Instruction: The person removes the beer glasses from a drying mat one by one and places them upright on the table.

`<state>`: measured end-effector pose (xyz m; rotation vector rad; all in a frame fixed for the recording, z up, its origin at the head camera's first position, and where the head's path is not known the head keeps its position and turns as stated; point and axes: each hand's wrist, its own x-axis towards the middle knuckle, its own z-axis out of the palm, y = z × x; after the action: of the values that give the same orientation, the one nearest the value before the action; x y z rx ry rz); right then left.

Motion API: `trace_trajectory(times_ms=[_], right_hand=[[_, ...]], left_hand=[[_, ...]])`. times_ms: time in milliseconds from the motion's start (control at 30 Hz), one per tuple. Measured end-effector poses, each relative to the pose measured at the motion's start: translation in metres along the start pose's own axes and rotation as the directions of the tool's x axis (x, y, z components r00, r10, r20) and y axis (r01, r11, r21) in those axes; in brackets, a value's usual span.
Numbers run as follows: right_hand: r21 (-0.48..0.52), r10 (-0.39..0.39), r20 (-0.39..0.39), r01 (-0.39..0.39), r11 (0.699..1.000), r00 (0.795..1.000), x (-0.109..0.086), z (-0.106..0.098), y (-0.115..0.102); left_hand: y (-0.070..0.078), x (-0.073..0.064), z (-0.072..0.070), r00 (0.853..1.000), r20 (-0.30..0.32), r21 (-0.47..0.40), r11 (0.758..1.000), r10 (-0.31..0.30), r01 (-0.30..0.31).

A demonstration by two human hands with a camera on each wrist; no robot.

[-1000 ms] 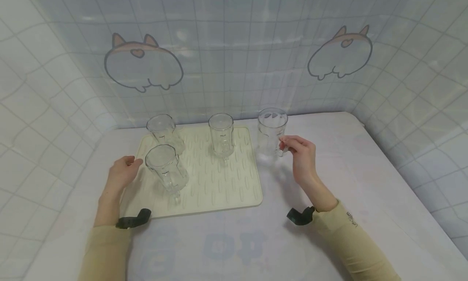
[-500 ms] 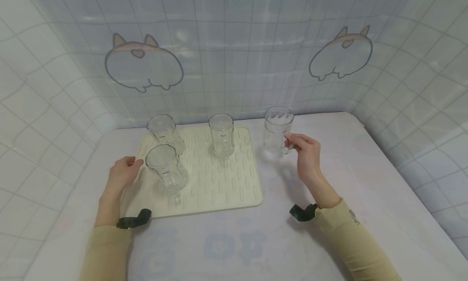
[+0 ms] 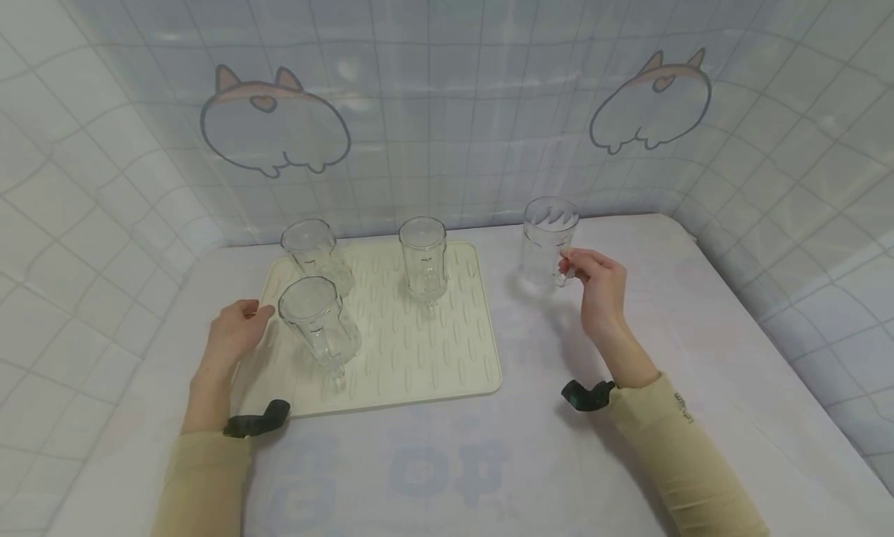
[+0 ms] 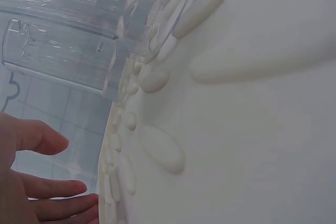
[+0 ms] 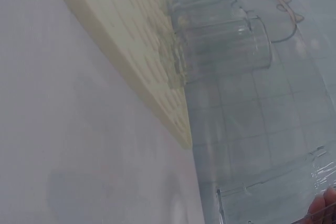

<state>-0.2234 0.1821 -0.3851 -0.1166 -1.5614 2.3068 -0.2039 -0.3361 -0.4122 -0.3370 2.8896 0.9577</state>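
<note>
My right hand [image 3: 603,289] pinches the handle of a clear glass mug [image 3: 541,250], to the right of the drying mat. The mug is upright; in the right wrist view, a narrow gap shows between the base of this mug [image 5: 268,192] and the tabletop. At the mat's left edge my left hand [image 3: 237,331] lies with relaxed fingers, holding nothing. Nearest to it is a glass mug [image 3: 317,320] at the mat's left side, and another mug [image 3: 307,242] stands behind that one. A third mug [image 3: 424,261] is near the mat's back edge.
The cream ridged mat [image 3: 419,389] covers the left and middle of a white cloth-covered table [image 3: 531,459]. A grid-patterned curtain [image 3: 447,118] with cartoon animals closes in the back and both sides.
My right hand has carried its glass mug rightward and a little farther back, away from the mat. The left hand and the three mugs on the mat have stayed in place.
</note>
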Motion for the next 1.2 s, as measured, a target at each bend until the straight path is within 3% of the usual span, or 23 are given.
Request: trace_trajectory(times_ms=[467,967,1200], right_hand=[[0.072,-0.020,-0.069,0.025,0.997,0.997,0.020,-0.021,-0.003],[0.026,-0.035,-0.107,0.038,0.999,0.994,0.034,-0.045,-0.009],[0.058,-0.027,-0.120,0.034,0.998,0.992,0.040,-0.058,-0.010]], left_hand=[[0.005,-0.004,0.001,1.000,-0.023,0.000,1.000,-0.011,0.011],[0.006,-0.006,0.001,1.000,-0.022,0.000,1.000,-0.018,0.018],[0.005,-0.005,0.001,1.000,-0.023,0.005,1.000,-0.009,0.009]])
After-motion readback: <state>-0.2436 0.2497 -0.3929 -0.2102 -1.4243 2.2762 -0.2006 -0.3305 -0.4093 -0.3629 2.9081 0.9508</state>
